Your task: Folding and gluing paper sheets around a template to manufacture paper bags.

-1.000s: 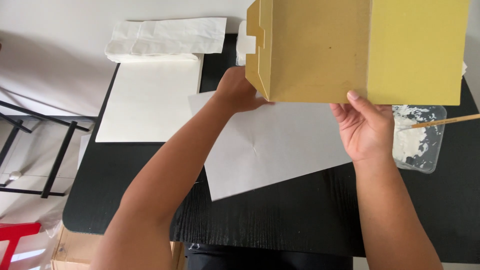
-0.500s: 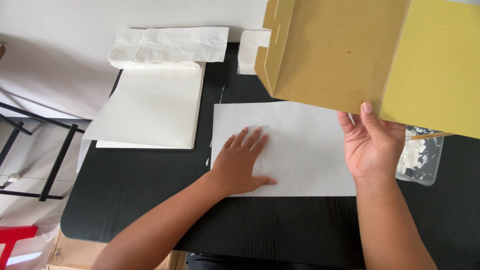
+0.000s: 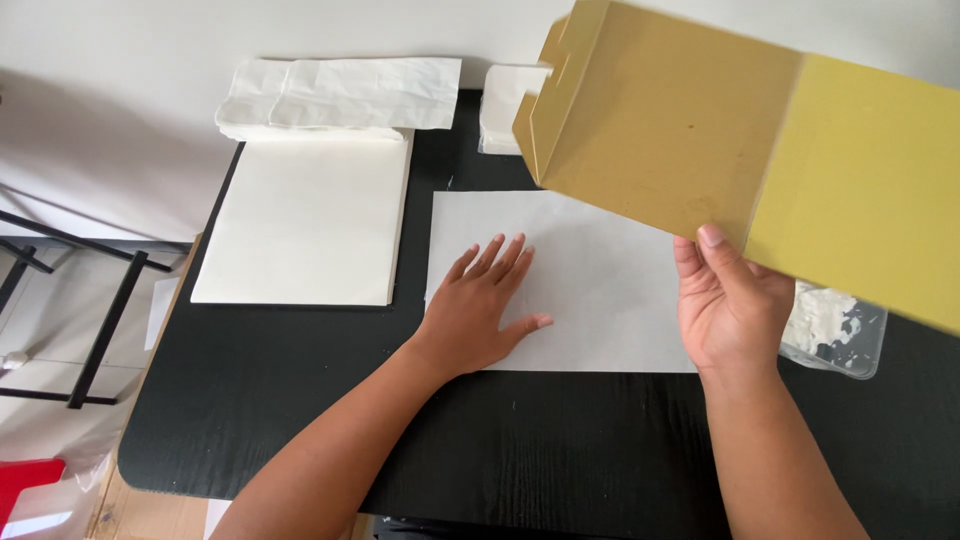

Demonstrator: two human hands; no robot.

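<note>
Nearest the body, the left hand (image 3: 480, 315) is laid flat and spread wide, palm down on the near left part of a white paper sheet (image 3: 590, 290). Nothing is gripped by it; the sheet is just pinned to the black table (image 3: 300, 400). That sheet looks thin and floppy, so it would probably be slid or creased easily, and is best held down flat like that, not pinched.

Just right of that hand, the right hand (image 3: 730, 310) is closed on the lower edge of a folded yellow-brown cardboard piece (image 3: 720, 150), thumb on the facing side and fingers hidden behind. The card is held up off the table, tilted, above the sheet's far right part. It looks stiff and light, manageable one-handed by its edge, though the big panels might flop at the folds.

Behind the right hand's wrist side, a clear tray with white paste (image 3: 835, 330) is partly seen. Further out, left of the left hand, a stack of white sheets (image 3: 305, 220) is lying, and beyond that folded white paper bags (image 3: 340, 95).
</note>
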